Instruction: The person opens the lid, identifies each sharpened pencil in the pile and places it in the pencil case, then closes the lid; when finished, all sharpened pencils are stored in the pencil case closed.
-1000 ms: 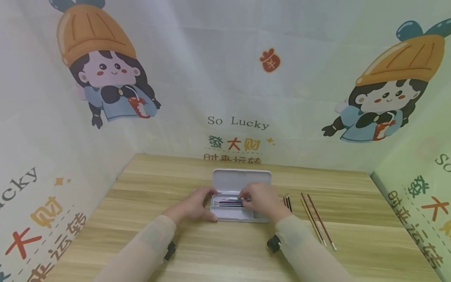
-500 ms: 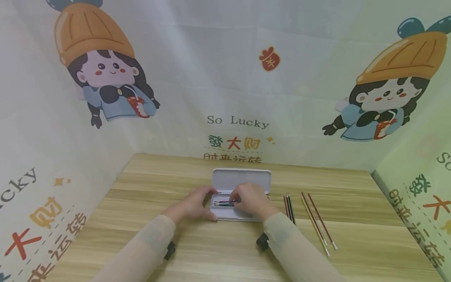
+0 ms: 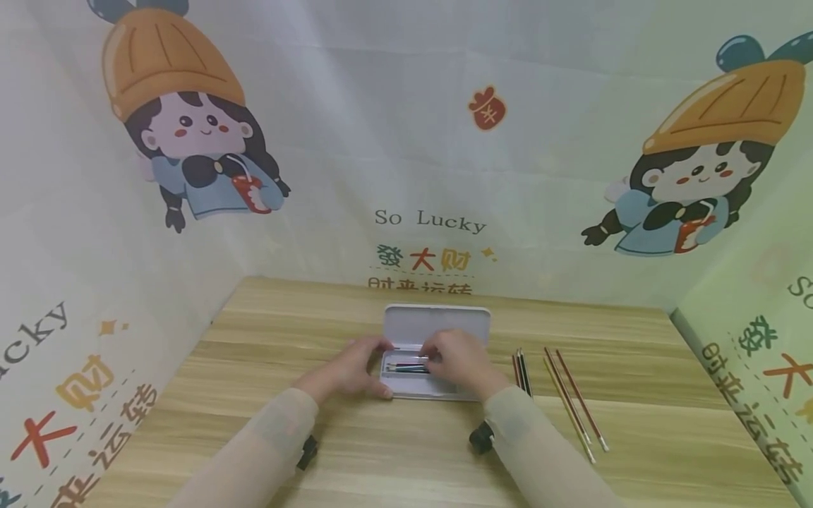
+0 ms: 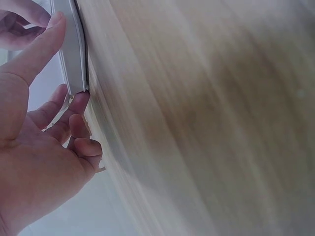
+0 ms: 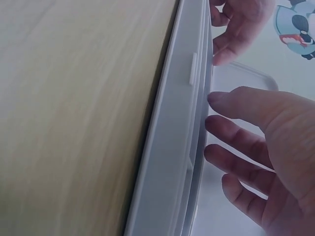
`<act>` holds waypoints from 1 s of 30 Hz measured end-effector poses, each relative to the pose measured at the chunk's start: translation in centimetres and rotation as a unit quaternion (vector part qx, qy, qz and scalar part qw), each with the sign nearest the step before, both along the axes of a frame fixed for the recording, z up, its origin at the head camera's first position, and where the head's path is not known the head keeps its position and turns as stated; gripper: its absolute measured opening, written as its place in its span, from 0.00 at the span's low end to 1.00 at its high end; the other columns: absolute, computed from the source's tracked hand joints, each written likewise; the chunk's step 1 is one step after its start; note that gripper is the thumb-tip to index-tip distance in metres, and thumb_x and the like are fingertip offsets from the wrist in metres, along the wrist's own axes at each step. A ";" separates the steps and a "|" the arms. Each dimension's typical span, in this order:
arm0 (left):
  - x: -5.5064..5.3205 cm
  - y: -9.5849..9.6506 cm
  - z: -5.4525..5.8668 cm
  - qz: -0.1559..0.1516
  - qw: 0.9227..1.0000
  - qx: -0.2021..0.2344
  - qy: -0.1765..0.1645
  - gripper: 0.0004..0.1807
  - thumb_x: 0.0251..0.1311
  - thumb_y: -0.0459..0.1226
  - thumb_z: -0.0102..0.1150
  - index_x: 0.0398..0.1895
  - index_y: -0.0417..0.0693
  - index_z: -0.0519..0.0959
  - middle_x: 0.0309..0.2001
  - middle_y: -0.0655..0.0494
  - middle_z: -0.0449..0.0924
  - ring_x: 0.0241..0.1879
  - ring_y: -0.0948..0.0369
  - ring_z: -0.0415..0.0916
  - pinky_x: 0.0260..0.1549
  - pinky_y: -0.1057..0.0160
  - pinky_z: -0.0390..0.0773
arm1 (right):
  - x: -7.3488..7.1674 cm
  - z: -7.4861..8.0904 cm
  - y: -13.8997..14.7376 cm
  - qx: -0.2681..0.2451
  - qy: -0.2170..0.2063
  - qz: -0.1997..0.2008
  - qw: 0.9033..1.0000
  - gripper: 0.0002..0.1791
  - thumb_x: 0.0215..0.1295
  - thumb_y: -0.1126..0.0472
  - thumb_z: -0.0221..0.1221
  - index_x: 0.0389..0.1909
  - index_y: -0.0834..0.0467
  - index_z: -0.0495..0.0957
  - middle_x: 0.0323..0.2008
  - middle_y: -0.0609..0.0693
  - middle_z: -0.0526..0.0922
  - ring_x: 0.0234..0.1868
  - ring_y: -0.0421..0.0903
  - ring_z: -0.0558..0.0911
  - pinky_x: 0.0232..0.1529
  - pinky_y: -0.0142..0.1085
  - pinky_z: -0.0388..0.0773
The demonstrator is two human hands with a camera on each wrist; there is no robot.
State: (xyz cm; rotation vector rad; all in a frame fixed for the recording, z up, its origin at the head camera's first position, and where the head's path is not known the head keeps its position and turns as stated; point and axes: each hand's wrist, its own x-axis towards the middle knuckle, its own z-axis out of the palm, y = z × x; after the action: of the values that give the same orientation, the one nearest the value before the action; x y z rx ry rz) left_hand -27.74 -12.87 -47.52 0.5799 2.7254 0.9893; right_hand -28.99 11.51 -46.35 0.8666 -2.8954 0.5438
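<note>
A white pencil case lies with its lid raised. Several pencils rest in its rear compartment, partly covered by my right hand. My left hand grips the case's left end, thumb near the front corner and fingers at the back; the left wrist view shows the thumb along the case wall. In the right wrist view, the right hand's fingers reach down loosely spread behind the case's front wall, and nothing shows between thumb and fingers.
Right of the case, dark and reddish pencils lie close together on the wooden table. Farther right are a yellow pencil and a red-brown pencil. A printed cloth hangs behind the table.
My right hand moved left over the case, bringing a dark pencil among the others, then shifted slightly back right. The yellow pencil on the table slid slightly nearer me. The left hand stayed put.
</note>
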 end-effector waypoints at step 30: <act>0.3 0.0 0.2 0.007 1.000 -0.001 -0.004 0.46 0.39 0.41 0.86 0.66 0.43 0.74 0.67 0.42 0.74 0.69 0.45 0.67 0.75 0.43 0.64 | 4.1 1.0 9.6 -0.057 -0.004 -0.106 0.993 0.12 0.64 0.62 0.66 0.48 0.53 0.88 0.40 0.48 0.89 0.36 0.43 0.83 0.35 0.39 0.83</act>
State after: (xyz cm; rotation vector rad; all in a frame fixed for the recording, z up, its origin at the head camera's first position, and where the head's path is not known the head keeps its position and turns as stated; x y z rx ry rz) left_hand -27.42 -12.89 -47.31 0.5558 2.7261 0.9908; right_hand -24.89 21.08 -45.33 0.5361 -2.8823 0.6838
